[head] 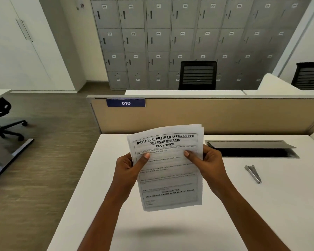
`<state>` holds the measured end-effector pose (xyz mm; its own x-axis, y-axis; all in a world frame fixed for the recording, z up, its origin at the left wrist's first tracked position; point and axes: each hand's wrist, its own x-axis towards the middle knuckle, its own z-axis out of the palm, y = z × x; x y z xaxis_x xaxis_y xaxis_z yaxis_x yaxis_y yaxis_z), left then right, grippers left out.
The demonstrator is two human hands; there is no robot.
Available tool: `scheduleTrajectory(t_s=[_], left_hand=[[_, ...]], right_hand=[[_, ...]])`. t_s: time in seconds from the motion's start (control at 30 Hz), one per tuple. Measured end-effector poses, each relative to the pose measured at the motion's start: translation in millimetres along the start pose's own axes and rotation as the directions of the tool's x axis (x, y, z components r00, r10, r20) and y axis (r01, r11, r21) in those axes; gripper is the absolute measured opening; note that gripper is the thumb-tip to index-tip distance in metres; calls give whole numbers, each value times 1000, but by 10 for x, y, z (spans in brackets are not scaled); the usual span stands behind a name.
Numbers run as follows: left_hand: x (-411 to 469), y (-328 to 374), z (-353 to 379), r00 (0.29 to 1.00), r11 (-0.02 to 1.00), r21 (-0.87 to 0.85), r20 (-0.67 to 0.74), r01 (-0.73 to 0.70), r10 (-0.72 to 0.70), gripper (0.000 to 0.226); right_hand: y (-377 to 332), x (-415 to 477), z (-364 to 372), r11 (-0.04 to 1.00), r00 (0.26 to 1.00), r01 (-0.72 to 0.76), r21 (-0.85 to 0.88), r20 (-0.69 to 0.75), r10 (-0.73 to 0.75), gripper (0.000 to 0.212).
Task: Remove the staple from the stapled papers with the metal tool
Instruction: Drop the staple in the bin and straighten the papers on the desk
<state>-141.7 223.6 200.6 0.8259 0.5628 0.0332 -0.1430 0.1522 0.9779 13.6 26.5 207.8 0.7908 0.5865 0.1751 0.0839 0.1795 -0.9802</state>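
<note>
Both hands' fingers (146, 156) pinching papers (168, 167) (raised above desk); metal tool (253, 173) apart, right.

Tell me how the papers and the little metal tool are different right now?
The papers are held up in the air by the left hand and right hand; the metal tool lies untouched on the desk. The papers are white with black print; the metal tool is plain shiny grey. The papers are wide and flat; the metal tool is small and narrow. Both are over the same white desk.

Matt white printed papers (168, 167), a dull silver metal tool (253, 173), on a smooth white laminate desk (261, 214).
</note>
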Motion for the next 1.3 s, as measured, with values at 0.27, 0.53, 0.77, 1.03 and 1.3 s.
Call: scheduleTrajectory(t_s=[0.27, 0.53, 0.77, 1.03, 1.3], left_hand=[[68, -78, 364, 999, 1000, 0, 39, -2, 2, 20], [208, -308, 1043, 1000, 1000, 7, -21, 22, -22, 20], [281, -692, 1632, 992, 997, -34, -110, 63, -66, 16], [386, -1013, 1818, 987, 996, -43, -133, 81, -86, 21], [465, -1318, 1706, 987, 989, 14, -71, 149, -147, 25]], right_hand=[[-23, -65, -359, 999, 998, 23, -32, -61, -25, 21], [112, 56, -1019, 1000, 997, 11, 5, -82, -11, 23], [377, 148, -1570, 999, 995, -35, 25, -89, 38, 19], [771, 164, -1718, 997, 979, -78, 25, -187, 81, 19], [1023, 72, -1743, 989, 985, -110, -98, -145, 95, 29]])
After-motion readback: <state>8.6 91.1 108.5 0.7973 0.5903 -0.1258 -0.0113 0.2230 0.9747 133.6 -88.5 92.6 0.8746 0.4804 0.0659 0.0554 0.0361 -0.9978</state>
